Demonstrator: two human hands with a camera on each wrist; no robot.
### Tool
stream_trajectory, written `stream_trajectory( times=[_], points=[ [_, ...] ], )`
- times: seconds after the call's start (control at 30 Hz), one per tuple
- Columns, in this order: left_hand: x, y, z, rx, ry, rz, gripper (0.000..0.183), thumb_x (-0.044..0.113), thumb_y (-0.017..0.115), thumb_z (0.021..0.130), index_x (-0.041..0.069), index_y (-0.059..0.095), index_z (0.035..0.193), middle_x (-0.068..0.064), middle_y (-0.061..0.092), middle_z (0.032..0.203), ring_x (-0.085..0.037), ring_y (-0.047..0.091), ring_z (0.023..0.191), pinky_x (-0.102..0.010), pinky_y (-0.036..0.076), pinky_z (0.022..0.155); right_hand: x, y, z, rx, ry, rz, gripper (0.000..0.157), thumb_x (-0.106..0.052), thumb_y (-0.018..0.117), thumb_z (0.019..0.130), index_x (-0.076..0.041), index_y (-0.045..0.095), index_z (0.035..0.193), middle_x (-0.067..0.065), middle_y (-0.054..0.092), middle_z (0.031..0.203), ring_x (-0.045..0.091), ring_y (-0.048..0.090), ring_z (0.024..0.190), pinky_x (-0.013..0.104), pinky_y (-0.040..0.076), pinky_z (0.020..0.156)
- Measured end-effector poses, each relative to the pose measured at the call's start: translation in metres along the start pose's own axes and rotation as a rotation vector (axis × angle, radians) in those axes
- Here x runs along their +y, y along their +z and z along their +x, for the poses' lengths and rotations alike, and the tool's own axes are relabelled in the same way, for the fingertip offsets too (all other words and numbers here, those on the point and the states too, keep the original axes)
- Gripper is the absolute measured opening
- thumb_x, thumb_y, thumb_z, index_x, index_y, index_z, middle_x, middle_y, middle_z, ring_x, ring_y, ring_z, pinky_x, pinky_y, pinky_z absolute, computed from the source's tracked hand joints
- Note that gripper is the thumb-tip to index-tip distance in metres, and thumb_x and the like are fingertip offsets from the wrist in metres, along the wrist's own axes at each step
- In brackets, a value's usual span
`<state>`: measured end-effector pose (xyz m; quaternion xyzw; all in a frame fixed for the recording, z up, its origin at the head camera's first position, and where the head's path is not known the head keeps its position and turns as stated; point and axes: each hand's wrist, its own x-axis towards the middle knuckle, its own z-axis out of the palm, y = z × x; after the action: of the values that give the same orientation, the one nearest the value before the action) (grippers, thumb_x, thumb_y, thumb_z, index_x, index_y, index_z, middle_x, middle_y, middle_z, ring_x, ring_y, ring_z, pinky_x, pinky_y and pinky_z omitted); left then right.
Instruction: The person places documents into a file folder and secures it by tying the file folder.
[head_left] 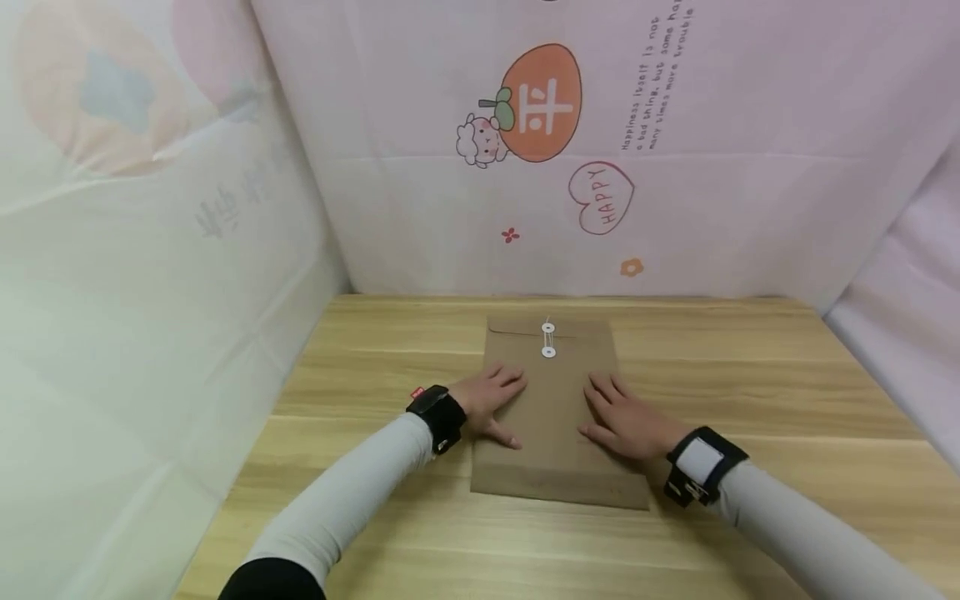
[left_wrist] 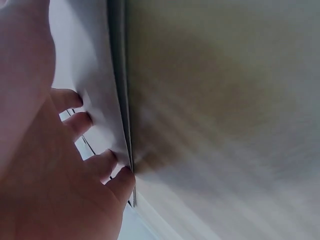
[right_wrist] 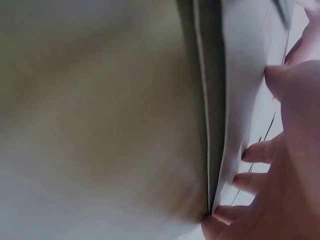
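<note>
A brown kraft paper document envelope lies flat on the wooden table. Two white button discs with string wound between them show at its far end, and a darker folded strip runs along its near end. With fingers spread, my left hand rests on the envelope's left side. On the right side rests my right hand, fingers extended. Both wrist views show the layered side edges of the envelope, slightly parted, with fingertips along them. Neither hand grips anything.
The wood-grain table extends on every side of the envelope. A white printed cloth hangs behind the table's far edge, and more pale cloth hangs at the left. Black bands with small devices circle both wrists.
</note>
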<state>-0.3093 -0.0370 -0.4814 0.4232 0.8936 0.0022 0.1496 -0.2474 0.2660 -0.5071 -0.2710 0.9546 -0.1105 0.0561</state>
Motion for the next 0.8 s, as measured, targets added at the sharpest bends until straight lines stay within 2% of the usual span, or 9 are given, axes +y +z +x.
stream_trajectory(
  times=[0.17, 0.37, 0.6, 0.8],
  points=[
    [-0.005, -0.007, 0.016, 0.014, -0.052, -0.022, 0.109, 0.068, 0.072, 0.084, 0.011, 0.024, 0.163, -0.01, 0.02, 0.17, -0.038, 0.014, 0.155, -0.046, 0.019, 0.124, 0.016, -0.001, 0.022, -0.025, 0.018, 0.002, 0.081, -0.051, 0.047, 0.106, 0.012, 0.031, 0.154, 0.034, 0.021, 0.162, 0.056, 0.016, 0.149, 0.064, 0.024, 0.117],
    [-0.011, -0.013, 0.034, 0.052, -0.091, 0.022, 0.106, 0.071, 0.067, 0.085, 0.012, 0.027, 0.163, -0.009, 0.025, 0.168, -0.034, 0.02, 0.154, -0.042, 0.022, 0.124, 0.031, -0.005, 0.041, -0.011, 0.048, -0.002, 0.082, -0.05, 0.05, 0.105, 0.013, 0.03, 0.153, 0.035, 0.022, 0.161, 0.056, 0.016, 0.149, 0.062, 0.023, 0.118],
    [-0.006, -0.028, 0.028, 0.091, -0.07, -0.015, 0.102, 0.062, 0.075, 0.085, 0.002, 0.035, 0.158, -0.016, 0.034, 0.162, -0.039, 0.029, 0.149, -0.045, 0.028, 0.121, 0.034, -0.01, 0.052, -0.025, 0.049, 0.007, 0.081, -0.05, 0.05, 0.104, 0.012, 0.031, 0.153, 0.034, 0.023, 0.161, 0.055, 0.015, 0.149, 0.062, 0.022, 0.119],
    [-0.002, -0.032, 0.029, 0.098, -0.063, -0.012, 0.1, 0.059, 0.076, 0.086, 0.001, 0.036, 0.157, -0.018, 0.035, 0.161, -0.039, 0.03, 0.148, -0.045, 0.028, 0.121, 0.041, -0.011, 0.051, -0.023, 0.054, -0.001, 0.079, -0.049, 0.05, 0.105, 0.011, 0.033, 0.153, 0.034, 0.024, 0.161, 0.055, 0.016, 0.149, 0.062, 0.023, 0.119]
  ],
)
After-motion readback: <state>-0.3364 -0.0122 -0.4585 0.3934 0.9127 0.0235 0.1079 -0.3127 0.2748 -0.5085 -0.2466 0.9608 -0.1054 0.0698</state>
